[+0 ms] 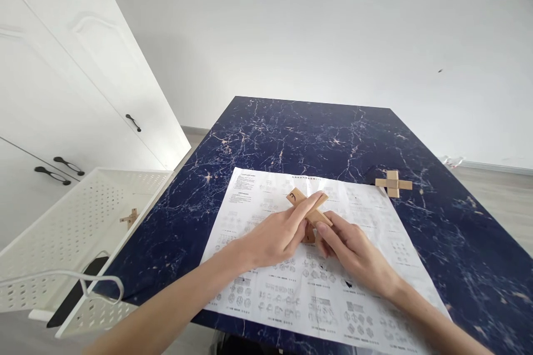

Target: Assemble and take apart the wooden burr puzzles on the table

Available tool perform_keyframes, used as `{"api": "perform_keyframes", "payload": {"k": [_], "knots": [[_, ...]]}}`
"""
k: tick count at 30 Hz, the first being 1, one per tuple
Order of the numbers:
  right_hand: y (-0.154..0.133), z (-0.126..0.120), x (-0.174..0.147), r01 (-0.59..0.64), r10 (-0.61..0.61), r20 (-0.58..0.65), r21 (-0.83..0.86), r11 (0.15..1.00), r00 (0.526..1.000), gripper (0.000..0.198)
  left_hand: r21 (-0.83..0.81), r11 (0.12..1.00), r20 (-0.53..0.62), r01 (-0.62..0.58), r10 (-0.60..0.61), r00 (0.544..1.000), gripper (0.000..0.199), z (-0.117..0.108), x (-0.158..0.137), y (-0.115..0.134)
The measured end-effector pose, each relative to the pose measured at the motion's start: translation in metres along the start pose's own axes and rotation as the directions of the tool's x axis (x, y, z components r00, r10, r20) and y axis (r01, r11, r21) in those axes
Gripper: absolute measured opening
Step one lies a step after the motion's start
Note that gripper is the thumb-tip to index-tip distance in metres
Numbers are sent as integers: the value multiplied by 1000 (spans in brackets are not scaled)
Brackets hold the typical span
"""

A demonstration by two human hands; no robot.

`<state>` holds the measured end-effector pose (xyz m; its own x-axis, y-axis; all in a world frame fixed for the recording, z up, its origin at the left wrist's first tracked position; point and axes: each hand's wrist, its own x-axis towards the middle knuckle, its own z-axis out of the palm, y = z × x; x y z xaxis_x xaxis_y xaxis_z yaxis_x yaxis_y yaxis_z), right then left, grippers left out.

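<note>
Wooden puzzle pieces [321, 218] cross each other between my two hands, above a printed sheet. One light bar carries a dark handwritten mark near its upper left end. My left hand [275, 236] is closed on the pieces, its index finger stretched along a bar. From the right, my right hand [353, 247] grips the lower end of the pieces with thumb and fingers. Part of another piece [308, 234] shows below, between the hands; fingers hide how the pieces join. Under both hands lies the instruction sheet [283, 302], covered in small diagrams.
An assembled wooden cross puzzle [392, 183] rests at the sheet's upper right corner on the dark blue marbled table [291, 133]. Left of the table, a white perforated basket [79, 205] holds another small wooden cross [130, 218] and a white cable [54, 273]. White cabinets [83, 66] stand behind it.
</note>
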<state>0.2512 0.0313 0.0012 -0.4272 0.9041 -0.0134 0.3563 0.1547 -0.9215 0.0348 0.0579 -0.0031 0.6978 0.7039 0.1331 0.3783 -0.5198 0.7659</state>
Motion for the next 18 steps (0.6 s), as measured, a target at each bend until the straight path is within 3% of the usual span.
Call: {"api": "perform_keyframes", "payload": {"k": [10, 18], "knots": [[-2, 3, -2, 5, -5, 13, -13, 1000, 1000, 42, -9, 1000, 35, 6, -5, 999, 65, -3, -2, 3], [0, 5, 0, -21, 21, -3, -13, 1000, 1000, 42, 0, 1000, -16, 6, -6, 1000, 67, -2, -4, 1]]}}
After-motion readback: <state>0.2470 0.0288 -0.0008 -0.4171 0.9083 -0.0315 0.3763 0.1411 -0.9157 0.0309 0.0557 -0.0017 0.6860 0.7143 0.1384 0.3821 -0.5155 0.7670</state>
